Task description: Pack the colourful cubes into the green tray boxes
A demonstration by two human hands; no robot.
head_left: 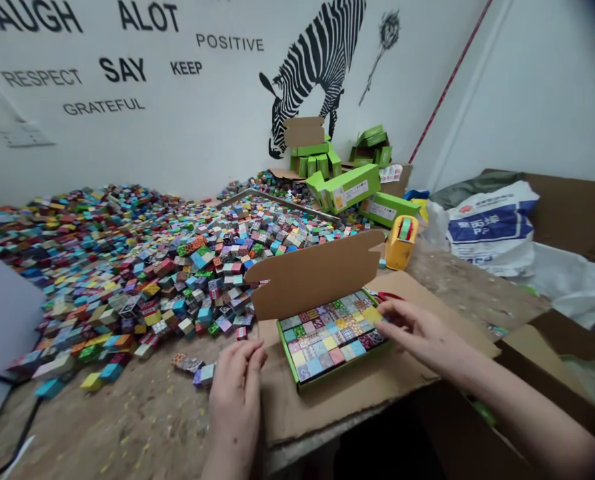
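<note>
From the head cam I've got 1 open box (289,353) as my ref pt., green-sided, flat on a cardboard sheet (322,413), w/ its brown lid (317,275) standing up along the far side. Inside it, small patterned cubes (322,348) sit in rows, approx. filling it; 1 yellow cube (372,315) is at the box's far right corner.

My L hand (237,383) is just left of the box, apart from it, palm down w/ fingers loosely bent; nothing shows in it, but I can't tell if anything's hidden under the fingers. My R hand (412,327) is over the box's right edge, half open, thumb & fingers parted, tips right by the yellow cube; can't tell if they touch it.

A few loose blocks (194,369) lie left of the box, past my L hand. The big block pile (177,267) spreads left of & beyond the box. A red-handled tool (390,295), partly hidden, is just off the box's far right corner. Beyond the box, to the right: yellow tape dispenser (401,247), upright, then green cartons (352,188) in a heap. Farther right of the box: white sack w/ blue print (492,230).
</note>
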